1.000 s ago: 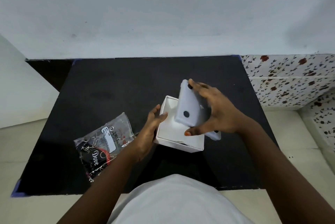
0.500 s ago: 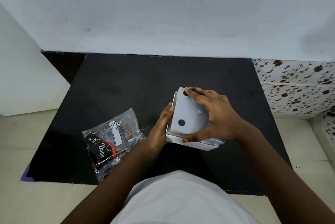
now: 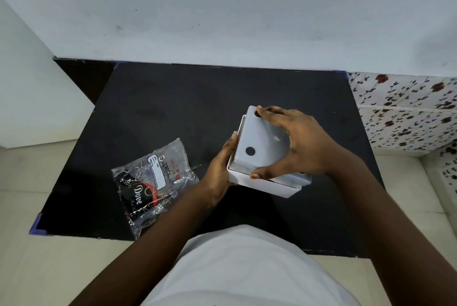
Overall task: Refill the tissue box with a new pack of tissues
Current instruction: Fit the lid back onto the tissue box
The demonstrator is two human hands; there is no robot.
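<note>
A white tissue box (image 3: 262, 185) lies on the black table (image 3: 188, 112), right of centre. A grey base panel with black round feet (image 3: 259, 147) rests in the box's opening, nearly flat. My right hand (image 3: 296, 142) spreads over this panel, thumb at its near edge, fingers at its far corner. My left hand (image 3: 223, 164) grips the box's left side. A clear plastic tissue pack with black "Dove" print (image 3: 150, 182) lies on the table to the left, apart from both hands.
A pale wall runs right behind the table's far edge. Floral tiles (image 3: 408, 112) line the right side. Cream floor (image 3: 37, 268) surrounds the table. My white shirt (image 3: 244, 271) fills the bottom centre.
The grey panel, held tilted up above the open box a second ago, has come down onto the box's opening under my right hand. My left hand stays on the box's left side.
</note>
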